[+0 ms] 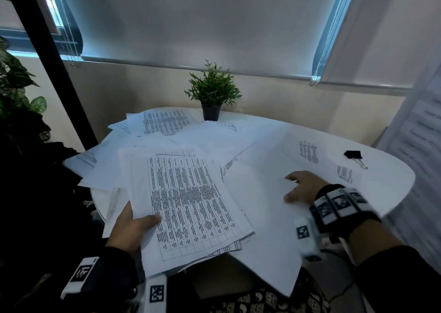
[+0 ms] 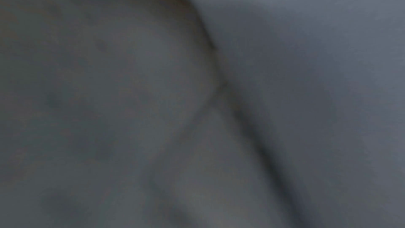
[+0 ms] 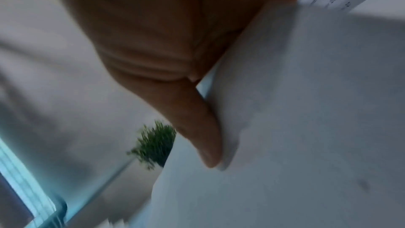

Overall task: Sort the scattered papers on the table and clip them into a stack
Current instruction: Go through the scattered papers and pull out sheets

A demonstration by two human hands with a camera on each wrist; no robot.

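My left hand grips a stack of printed papers by its lower left corner, thumb on top, over the table's near left edge. The left wrist view is only a dark blur of paper. My right hand pinches a large white sheet lying at the right. In the right wrist view the thumb lies along that sheet, which hides the fingers. Several more loose papers are scattered across the back and left. A black binder clip lies at the far right, beyond my right hand.
The white table is rounded, and papers hang over its left and near edges. A small potted plant stands at the back centre against the wall. A dark post and leafy plants stand at the left.
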